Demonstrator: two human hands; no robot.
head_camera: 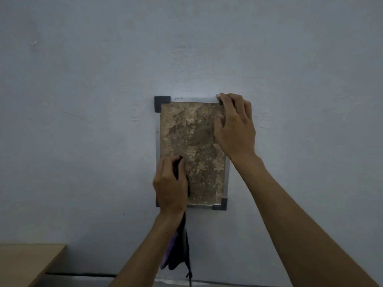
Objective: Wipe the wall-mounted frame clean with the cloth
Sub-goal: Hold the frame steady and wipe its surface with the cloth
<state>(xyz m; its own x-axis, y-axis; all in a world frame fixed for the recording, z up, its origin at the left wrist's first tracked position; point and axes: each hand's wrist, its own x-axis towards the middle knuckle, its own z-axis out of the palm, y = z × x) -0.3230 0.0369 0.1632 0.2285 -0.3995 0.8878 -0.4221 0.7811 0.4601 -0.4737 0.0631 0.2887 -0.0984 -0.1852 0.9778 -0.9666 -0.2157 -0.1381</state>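
Note:
A small upright frame (192, 141) hangs on the grey wall, with a pale metal edge, dark plastic corner pieces and a mottled brown panel. My left hand (171, 185) presses a dark cloth (179, 251) against the frame's lower left part, covering that corner. Most of the cloth hangs down below my wrist, dark with a purple side. My right hand (235, 127) rests flat on the frame's upper right corner, fingers spread over the edge and hiding that corner piece.
The grey wall (83, 100) fills nearly the whole view and shows faint scuffs. A light wooden tabletop (27, 264) juts in at the bottom left, well below and left of the frame.

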